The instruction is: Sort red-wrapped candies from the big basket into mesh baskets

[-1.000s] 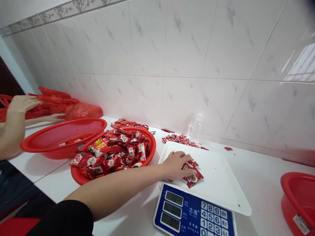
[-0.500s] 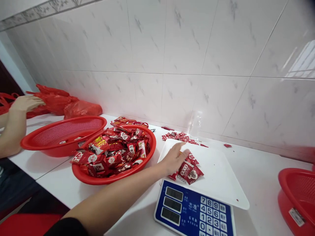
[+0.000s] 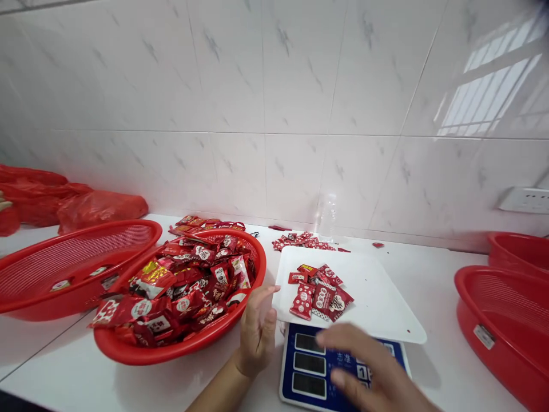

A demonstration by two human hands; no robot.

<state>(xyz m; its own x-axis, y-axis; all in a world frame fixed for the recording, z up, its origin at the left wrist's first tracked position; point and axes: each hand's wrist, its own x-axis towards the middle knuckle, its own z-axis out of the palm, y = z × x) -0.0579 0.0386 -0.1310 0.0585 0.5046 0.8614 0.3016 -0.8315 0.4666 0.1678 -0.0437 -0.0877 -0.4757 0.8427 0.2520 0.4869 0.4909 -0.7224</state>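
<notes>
My left hand [image 3: 259, 332] is empty, its fingers stretched out, between the red basket [image 3: 180, 356] of wrapped snack packets [image 3: 189, 286] and the left edge of the white weighing tray [image 3: 381, 292]. Several small red packets [image 3: 321, 294] lie in a loose cluster on the tray's left half. Over the blue scale panel [image 3: 309, 343] hovers my right hand [image 3: 373, 363], slightly blurred, with fingers apart and nothing in them. It covers much of the keypad; the displays on the left stay visible, their digits unreadable.
Left of the packet basket stands another red basket [image 3: 81, 243] with a few packets inside. Red plastic bags [image 3: 103, 209] sit by the wall, a person's fingers at the far left. Flat packets [image 3: 304, 240] lie behind the scale. More red baskets [image 3: 501, 320] stand at right.
My left hand has let go of the packets on the tray and drawn back to the tray's left side. My right hand has come into view over the keypad. The view has turned right.
</notes>
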